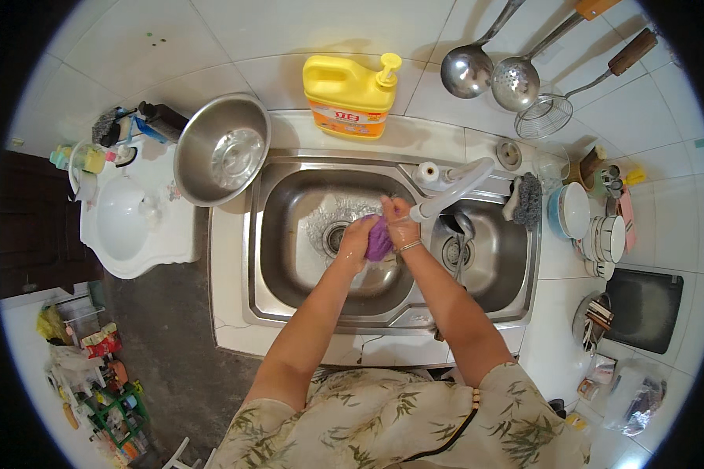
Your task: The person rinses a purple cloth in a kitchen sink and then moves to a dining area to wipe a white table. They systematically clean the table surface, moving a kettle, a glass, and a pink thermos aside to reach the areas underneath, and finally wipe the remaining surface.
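Note:
A wet-looking purple cloth is bunched between my two hands over the left basin of the steel sink. My left hand is closed round its left side. On the other side my right hand, with a bracelet at the wrist, presses against the cloth with bent fingers. The white faucet spout ends right beside my right hand. Water ripples around the drain below. In the right basin a ladle leans with its bowl up.
A steel bowl rests at the sink's far left corner. Behind the sink stands a yellow detergent jug. A grey scrubber and stacked bowls are on the right. Ladles and strainers hang on the wall.

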Tool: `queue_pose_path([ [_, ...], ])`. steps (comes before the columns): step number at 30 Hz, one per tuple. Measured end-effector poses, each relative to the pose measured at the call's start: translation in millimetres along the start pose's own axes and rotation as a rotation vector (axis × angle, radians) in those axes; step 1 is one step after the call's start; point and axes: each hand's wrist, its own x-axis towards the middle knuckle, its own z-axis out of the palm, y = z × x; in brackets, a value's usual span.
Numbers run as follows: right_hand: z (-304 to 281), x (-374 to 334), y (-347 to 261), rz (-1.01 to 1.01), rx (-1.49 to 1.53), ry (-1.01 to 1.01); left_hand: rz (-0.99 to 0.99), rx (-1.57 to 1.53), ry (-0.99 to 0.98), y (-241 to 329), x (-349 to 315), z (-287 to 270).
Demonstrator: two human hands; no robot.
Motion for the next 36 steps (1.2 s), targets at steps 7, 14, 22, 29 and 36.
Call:
queue_pose_path([
  [7,-35.4,-16.6,17.7,0.121,0.187,-0.266,0.461,0.421,-0.11,32.7,10.3,-25.2],
  [14,3.4,-5.5,57.7,-0.071,0.216,-0.419,0.242,0.093,-0.371,55.2,-21.8,16.9],
  [22,-32.6,-26.0,-26.0,0.302,1.071,-0.232,0.107,0.099,0.036,39.1,20.3,-35.2],
  [29,14.3,-77.8,-60.2,-0.302,-0.171,-0.011,0.183,-0.288,-0.27,-61.5,66.0,-66.0],
  [36,-2.9,-33.4,-44.9,-0.128,-0.315,-0.05,0.102,-0.228,0.015,-4.8,1.7,15.4],
])
